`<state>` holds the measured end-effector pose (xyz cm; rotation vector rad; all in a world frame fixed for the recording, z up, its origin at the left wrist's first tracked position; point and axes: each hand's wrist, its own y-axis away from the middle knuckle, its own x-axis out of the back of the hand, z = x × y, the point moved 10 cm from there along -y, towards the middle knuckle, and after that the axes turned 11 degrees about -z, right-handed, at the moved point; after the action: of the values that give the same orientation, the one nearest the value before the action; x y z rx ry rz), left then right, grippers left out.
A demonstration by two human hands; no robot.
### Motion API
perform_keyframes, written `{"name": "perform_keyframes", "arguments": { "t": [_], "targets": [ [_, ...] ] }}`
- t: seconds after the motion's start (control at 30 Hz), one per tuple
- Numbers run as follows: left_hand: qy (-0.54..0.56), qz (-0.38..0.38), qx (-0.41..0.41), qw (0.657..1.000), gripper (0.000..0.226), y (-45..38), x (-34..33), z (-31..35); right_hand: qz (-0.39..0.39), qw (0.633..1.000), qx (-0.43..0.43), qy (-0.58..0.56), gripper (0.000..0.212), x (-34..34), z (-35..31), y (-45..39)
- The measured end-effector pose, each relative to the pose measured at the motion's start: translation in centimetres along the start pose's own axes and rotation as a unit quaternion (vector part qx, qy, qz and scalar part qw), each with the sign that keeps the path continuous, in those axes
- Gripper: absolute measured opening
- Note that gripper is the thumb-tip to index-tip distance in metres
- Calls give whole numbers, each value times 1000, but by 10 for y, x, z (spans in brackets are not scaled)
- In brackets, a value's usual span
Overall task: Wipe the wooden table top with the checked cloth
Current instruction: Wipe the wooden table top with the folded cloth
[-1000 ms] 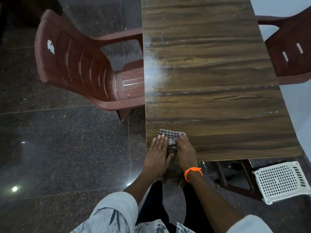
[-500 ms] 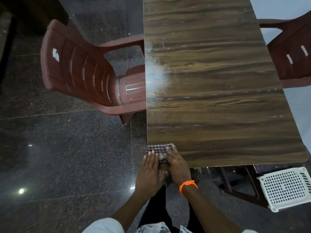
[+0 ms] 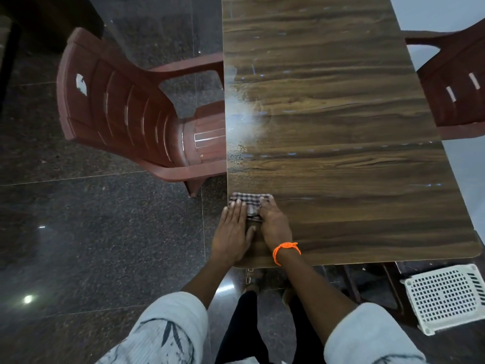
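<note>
The folded checked cloth (image 3: 249,199) lies on the wooden table top (image 3: 341,127), right at its left edge near the front corner. My left hand (image 3: 232,235) and my right hand (image 3: 275,224) lie side by side, palms down, with the fingers pressing on the cloth's near half. Only its far strip shows beyond my fingertips. An orange thread is tied around my right wrist. A pale, wet-looking glare patch sits on the table farther along the left edge.
A brown plastic chair (image 3: 126,114) stands tucked against the table's left side, and another brown chair (image 3: 456,88) at the right. A white perforated plastic stool (image 3: 446,295) sits on the dark granite floor by the table's front right corner.
Both hands first drew the cloth back toward the front edge and over to the left edge. They have since pushed it away from me along that edge.
</note>
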<state>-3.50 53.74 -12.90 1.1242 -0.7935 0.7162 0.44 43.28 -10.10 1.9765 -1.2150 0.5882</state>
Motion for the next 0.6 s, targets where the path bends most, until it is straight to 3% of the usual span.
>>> {"name": "perform_keyframes", "arguments": {
  "t": [0.27, 0.4, 0.6],
  "targets": [
    [8, -25, 22, 999, 82, 56, -39, -8, 3, 997, 59, 45, 31, -30, -22, 37],
    [15, -47, -14, 999, 84, 57, -47, 30, 14, 999, 19, 24, 42, -24, 15, 70],
    [-19, -50, -85, 995, 80, 2, -18, 82, 116, 991, -64, -20, 39, 33, 63, 70]
  ]
}}
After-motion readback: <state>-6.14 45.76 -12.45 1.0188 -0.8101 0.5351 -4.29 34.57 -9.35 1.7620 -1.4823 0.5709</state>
